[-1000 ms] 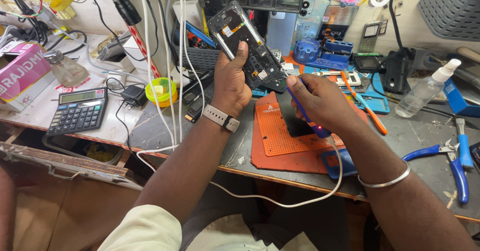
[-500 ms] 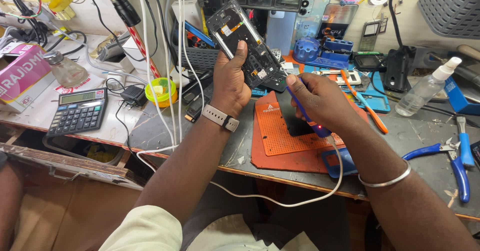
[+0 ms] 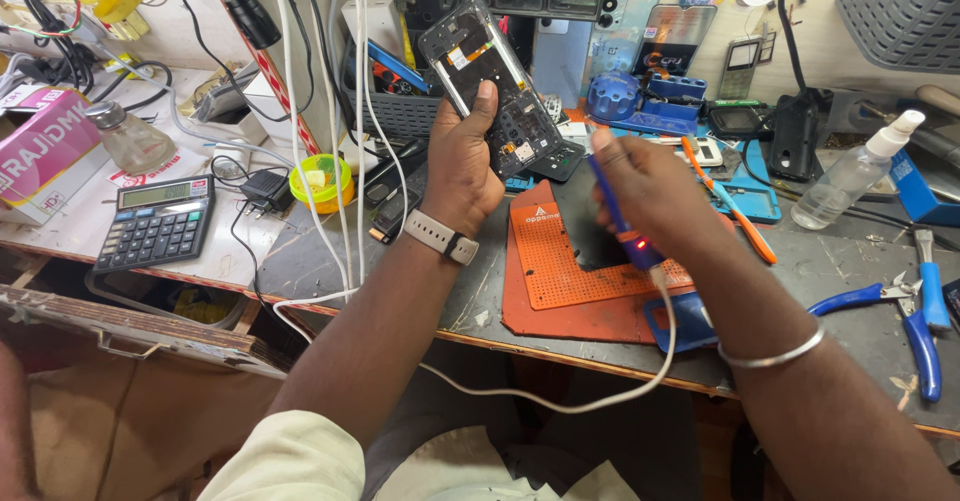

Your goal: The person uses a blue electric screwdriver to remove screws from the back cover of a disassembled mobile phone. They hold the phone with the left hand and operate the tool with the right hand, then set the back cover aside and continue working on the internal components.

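Bench [image 3: 850,261]: cluttered; orange mat [image 3: 560,271] lies below the work.
Opened phone [image 3: 492,89]: raised above the mat, back exposed; best kept steady.
Left hand [image 3: 462,166]: grip wrapped around the phone.
Right hand [image 3: 650,186]: grip pinching the corded blue tool [image 3: 622,223]; tip should approach lightly.

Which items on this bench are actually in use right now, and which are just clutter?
In use:
left hand holding opened phone
right hand holding blue corded tool
orange work mat

Lying about:
calculator
spray bottle
blue pliers
glass bottle
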